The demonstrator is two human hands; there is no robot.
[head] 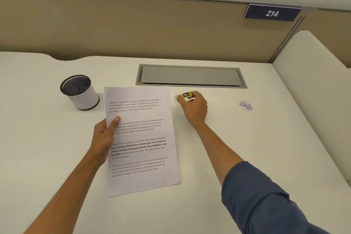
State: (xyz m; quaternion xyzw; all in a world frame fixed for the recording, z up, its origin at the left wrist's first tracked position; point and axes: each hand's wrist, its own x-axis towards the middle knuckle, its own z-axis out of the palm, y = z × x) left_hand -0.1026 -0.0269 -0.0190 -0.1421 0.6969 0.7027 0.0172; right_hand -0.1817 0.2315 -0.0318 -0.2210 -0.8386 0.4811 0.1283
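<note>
- Sat at a white worktop [247, 148] backed by a tan partition [133, 24]; read "214" on the blue sign [272, 13].
- Pinched the sheet [150, 133], flat on the worktop beside a mesh cup [79, 92], at its left edge with the left hand [103, 137], thumb on top.
- Clenched the right hand [194, 107] fingers round a small yellow stapler [186, 95], seemingly, just beside the sheet's top right corner.
- Judged the sheet light, limp, easily creased: best held by an edge.
- Judged the stapler hard and light: gripped by its sides.
- Made out repeated print: "Village life is a peaceful, close-knit, and nature-connected way of living", partly bold.
</note>
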